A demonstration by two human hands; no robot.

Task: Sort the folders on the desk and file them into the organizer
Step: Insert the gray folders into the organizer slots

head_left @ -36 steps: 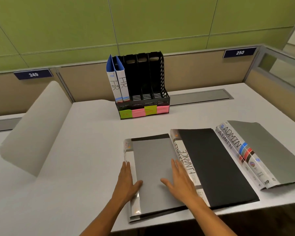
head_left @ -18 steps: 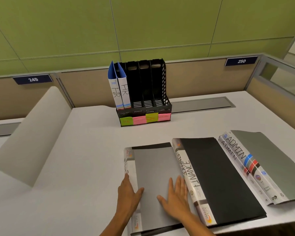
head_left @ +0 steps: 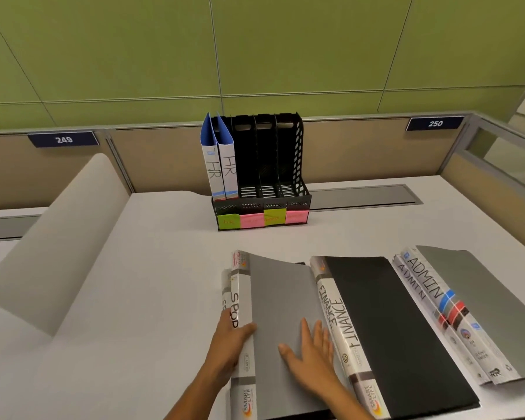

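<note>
Head view is looking down on the bench [head_left: 152, 268], and the left hand [head_left: 225, 347] is curling its fingers under the spine edge of the grey folder [head_left: 281, 316], thumb lying on the cover, with that left edge standing raised off a second folder underneath it. Lettering starting "SPO" is showing on the spine; the remainder is hiding behind the hand. The right hand [head_left: 311, 359] is lying flat on the grey cover, fingers spread and straight, pressing down near the cover's right side. Just beside it, the black FINANCE folder [head_left: 385, 322] is lying flat, its white spine touching the grey cover's edge. Further right, two ADMIN folders [head_left: 479, 301] are sitting stacked, grey covers up, near the bench's right edge. Well back from the hands, the black organizer [head_left: 264, 174] is standing upright with two blue HR folders [head_left: 220, 165] sitting in its leftmost slot. Green and pink sticky notes [head_left: 262, 219] are running along its front lip, their writing too small to read.
</note>
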